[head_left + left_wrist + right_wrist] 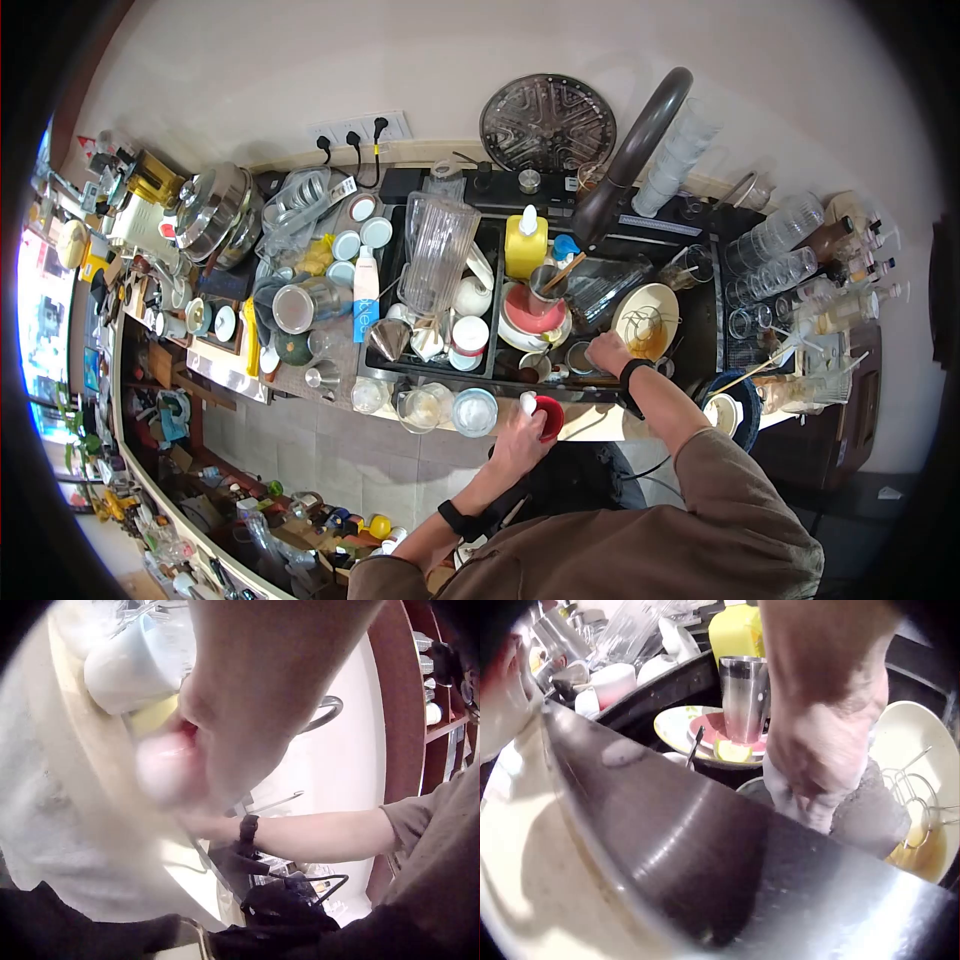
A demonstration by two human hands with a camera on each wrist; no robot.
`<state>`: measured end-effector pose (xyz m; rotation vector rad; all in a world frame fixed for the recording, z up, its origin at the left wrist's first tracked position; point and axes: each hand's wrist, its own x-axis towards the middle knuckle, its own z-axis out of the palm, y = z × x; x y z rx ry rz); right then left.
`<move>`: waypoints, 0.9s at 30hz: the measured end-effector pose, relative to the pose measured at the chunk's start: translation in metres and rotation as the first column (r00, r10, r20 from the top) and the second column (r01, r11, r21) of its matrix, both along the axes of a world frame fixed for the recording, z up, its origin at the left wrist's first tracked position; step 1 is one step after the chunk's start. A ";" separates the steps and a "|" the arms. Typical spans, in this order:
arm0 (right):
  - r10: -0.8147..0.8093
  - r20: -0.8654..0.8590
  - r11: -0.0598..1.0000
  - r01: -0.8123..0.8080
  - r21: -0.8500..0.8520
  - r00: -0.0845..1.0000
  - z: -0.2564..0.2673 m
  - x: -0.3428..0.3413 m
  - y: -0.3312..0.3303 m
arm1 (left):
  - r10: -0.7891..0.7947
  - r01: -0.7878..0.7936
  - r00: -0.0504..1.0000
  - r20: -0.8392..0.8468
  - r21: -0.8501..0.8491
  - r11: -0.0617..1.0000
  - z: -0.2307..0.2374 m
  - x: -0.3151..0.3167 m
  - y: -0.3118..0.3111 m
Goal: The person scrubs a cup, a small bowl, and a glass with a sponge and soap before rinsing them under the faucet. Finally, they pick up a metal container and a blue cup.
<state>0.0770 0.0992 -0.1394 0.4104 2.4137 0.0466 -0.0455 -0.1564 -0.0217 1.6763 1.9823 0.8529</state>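
In the head view my left hand (520, 445) grips a red cup (549, 418) in front of the counter's front edge, its mouth facing up. A white part (528, 403) sticks up beside the cup; the left wrist view blurs it. Down inside the black sink, my right hand (607, 352) holds a grey cloth-like piece (874, 814), its fingertips hidden behind the sink's front rim. To its right lies a cream bowl (632, 308) with a wire whisk (915, 795) and yellowish liquid. On the left are a pink dish (533, 312) on stacked plates and a metal cup (744, 697).
A dark faucet (640, 150) arches over the sink. Behind the dishes stands a yellow pump bottle (525, 245). Glass jars (474, 412) line the front edge, and stacked glasses (775, 240) crowd the right side. A clear ribbed container (438, 255) fills the left basin.
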 end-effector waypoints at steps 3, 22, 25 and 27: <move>0.070 0.029 0.998 -0.070 -0.001 0.997 -0.007 -0.002 -0.001 | 0.020 -0.019 1.000 0.021 -0.055 0.998 -0.007 0.001 -0.001; -0.418 -0.017 0.766 0.342 -0.545 0.908 -0.107 0.008 0.032 | 0.089 -0.090 0.996 -0.025 -0.056 0.994 0.004 -0.001 0.001; -0.754 0.055 0.405 0.529 -0.746 0.654 -0.117 0.022 0.031 | 0.080 -0.081 0.997 -0.010 -0.062 0.995 0.007 -0.003 0.001; -0.730 -0.157 0.533 0.411 -0.740 0.665 -0.103 0.043 0.028 | 0.079 -0.081 0.996 -0.032 -0.074 0.994 0.005 -0.002 0.000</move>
